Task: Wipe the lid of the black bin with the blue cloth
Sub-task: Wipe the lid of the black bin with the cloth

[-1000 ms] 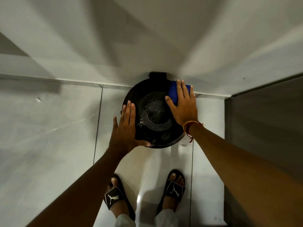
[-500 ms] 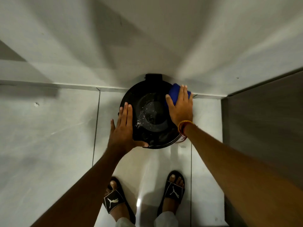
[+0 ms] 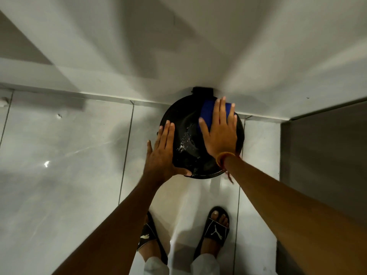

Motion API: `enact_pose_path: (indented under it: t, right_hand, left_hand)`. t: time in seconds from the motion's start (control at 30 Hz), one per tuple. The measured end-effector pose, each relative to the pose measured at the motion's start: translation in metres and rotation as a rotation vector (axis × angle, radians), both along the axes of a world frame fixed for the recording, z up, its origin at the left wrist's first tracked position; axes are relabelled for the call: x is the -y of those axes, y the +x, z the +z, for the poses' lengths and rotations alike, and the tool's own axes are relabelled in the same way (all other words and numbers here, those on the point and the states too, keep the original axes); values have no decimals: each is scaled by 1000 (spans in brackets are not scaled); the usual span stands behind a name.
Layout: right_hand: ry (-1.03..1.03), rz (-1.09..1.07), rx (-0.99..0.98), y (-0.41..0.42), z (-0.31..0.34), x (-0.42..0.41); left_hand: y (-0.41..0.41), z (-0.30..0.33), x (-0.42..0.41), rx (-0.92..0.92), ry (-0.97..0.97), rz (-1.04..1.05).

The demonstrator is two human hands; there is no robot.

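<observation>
Head view, centre of frame: one black bin, its lid (image 3: pixel 186 120) against the wall, the body hidden beneath it. One blue cloth (image 3: pixel 207 114) lies at the lid's upper right, mostly covered by the right hand (image 3: pixel 220 133) — flat, fingers spread, pressing it down. Left hand (image 3: pixel 161 153) lies flat on the lid's left edge, gripping nothing. Two black slides (image 3: pixel 215 231) below show a leaping-cat logo — no readable words.

one bin lid (image 3: pixel 184 135), one blue cloth (image 3: pixel 207 114), two hands (image 3: pixel 161 153)
</observation>
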State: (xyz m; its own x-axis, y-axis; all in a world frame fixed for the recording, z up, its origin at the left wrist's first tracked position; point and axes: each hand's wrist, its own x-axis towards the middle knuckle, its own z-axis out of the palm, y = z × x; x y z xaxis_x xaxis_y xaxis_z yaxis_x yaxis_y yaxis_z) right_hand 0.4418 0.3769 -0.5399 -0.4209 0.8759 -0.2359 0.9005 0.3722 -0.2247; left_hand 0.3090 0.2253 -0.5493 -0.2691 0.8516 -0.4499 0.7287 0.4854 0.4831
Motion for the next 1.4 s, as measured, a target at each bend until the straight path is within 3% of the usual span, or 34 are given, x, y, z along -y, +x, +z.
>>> enact_pose_path:
  t: [0.07, 0.13, 0.2, 0.3, 0.4, 0.53, 0.6, 0.9, 1.0, 1.1, 1.27, 1.4]
  right_hand:
    - [-5, 19, 5, -26, -1, -3]
    - [27, 275, 28, -25, -5, 9]
    - [40, 502, 17, -2, -10, 33]
    - [33, 614, 31, 48, -13, 59]
    - [22, 520, 51, 67, -9, 54]
    - [0, 172, 26, 12, -5, 51]
    - [-11, 169, 8, -14, -6, 54]
    - [83, 906, 30, 66, -19, 72]
    - [132, 995, 50, 101, -23, 64]
    - [86, 847, 109, 126, -17, 56]
    - [-61, 322, 54, 106, -4, 61]
    - [-11, 244, 54, 51, -3, 50]
  left_hand:
    - [-3, -2, 1, -7, 12, -8]
    - [-4, -5, 2, -11, 26, -16]
    - [-4, -4, 3, -3, 37, -12]
    - [-5, -4, 5, 13, 43, 1]
    - [-6, -2, 5, 10, 41, -6]
    - [-4, -2, 3, 9, 44, 2]
    - [-4, -4, 5, 3, 56, 10]
    - [-7, -8, 6, 21, 80, -15]
    - [-6, -5, 5, 30, 60, -15]
    - [-7, -3, 5, 48, 51, -16]
    - [-6, -4, 3, 46, 23, -26]
    - [-7, -3, 3, 23, 12, -35]
